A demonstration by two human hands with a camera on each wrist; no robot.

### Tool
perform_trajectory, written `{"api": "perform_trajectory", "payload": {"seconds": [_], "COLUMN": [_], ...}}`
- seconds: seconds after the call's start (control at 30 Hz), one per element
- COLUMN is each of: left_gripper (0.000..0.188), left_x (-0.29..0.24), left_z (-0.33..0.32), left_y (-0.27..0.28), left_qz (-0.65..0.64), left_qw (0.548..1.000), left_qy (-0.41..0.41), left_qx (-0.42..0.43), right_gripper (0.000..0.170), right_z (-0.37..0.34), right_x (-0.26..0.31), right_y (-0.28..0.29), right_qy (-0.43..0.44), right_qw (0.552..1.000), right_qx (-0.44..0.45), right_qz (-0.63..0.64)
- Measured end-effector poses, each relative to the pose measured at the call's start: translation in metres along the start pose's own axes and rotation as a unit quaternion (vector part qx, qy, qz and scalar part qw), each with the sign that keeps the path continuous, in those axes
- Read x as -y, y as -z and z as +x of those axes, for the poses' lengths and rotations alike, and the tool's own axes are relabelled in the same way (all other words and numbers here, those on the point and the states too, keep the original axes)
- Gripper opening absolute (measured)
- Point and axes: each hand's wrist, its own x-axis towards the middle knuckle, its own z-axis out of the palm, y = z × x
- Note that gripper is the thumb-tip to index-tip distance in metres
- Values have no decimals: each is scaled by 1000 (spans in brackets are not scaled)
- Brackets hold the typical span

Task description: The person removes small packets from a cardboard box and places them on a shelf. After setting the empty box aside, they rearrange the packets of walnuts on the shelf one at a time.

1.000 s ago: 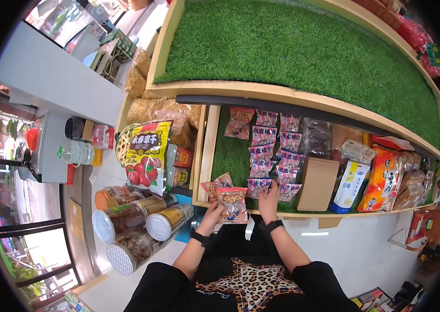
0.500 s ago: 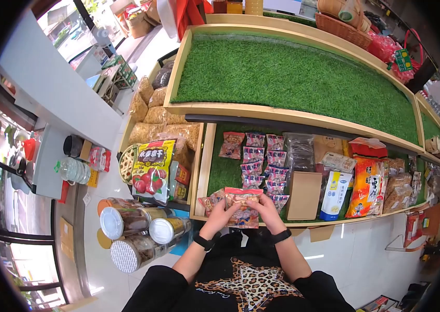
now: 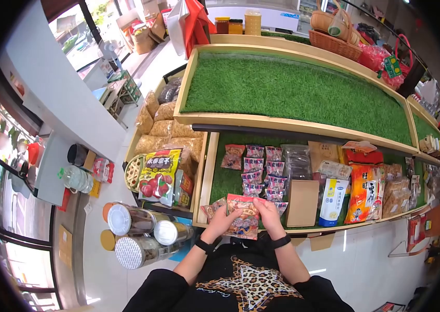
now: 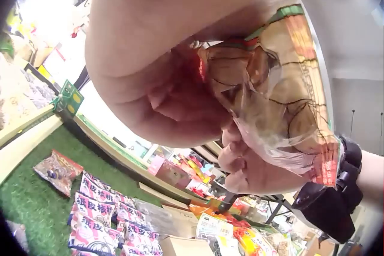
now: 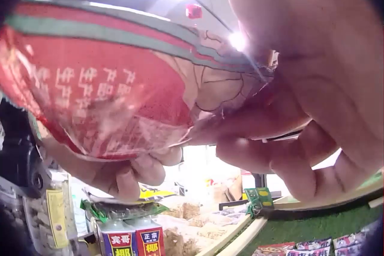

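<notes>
Both hands hold one red snack packet (image 3: 244,228) in front of the body, close over the front edge of the lower shelf. My left hand (image 3: 221,222) grips its left side, thumb across the front. At the upper right, my right hand (image 3: 268,214) pinches its edge. In the right wrist view the red face with white lettering (image 5: 90,88) shows, its top striped green; the left wrist view shows the side with nut drawings (image 4: 270,94). Another red packet (image 3: 210,209) lies behind the left hand. Farther back are pink-and-white packets (image 3: 251,177) in two columns and one red packet (image 3: 233,156).
Right of the packets stand a brown box (image 3: 303,204), a white-and-blue pouch (image 3: 333,202) and an orange bag (image 3: 366,190). Lidded jars (image 3: 135,251) and a yellow fruit bag (image 3: 160,174) are at the left. A wooden-edged upper shelf (image 3: 292,86) lined with green turf overhangs behind.
The right hand has come from the pink-and-white packets to the red packet, which both hands now hold. The packet has shifted slightly right, and the head view has tilted up.
</notes>
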Motion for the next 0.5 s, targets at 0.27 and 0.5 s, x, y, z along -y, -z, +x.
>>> {"api": "perform_trajectory", "payload": {"seconds": [0.27,0.5], "left_gripper": [27,33], "left_x": [19,20], "left_z": [1,-2], "left_y": [9,2], "left_qz": [-16,-45], "left_qw": [1000,997], "left_qy": [11,57], "left_qx": [-22,-15], "right_gripper": [29,27], "right_z": [-6,2], "right_x": [5,-16], "right_y": [-6,12], "right_qy": [-6,-25], "right_qw": [999,998], "right_qx": [-32,-48], "right_qz": [39,19]}}
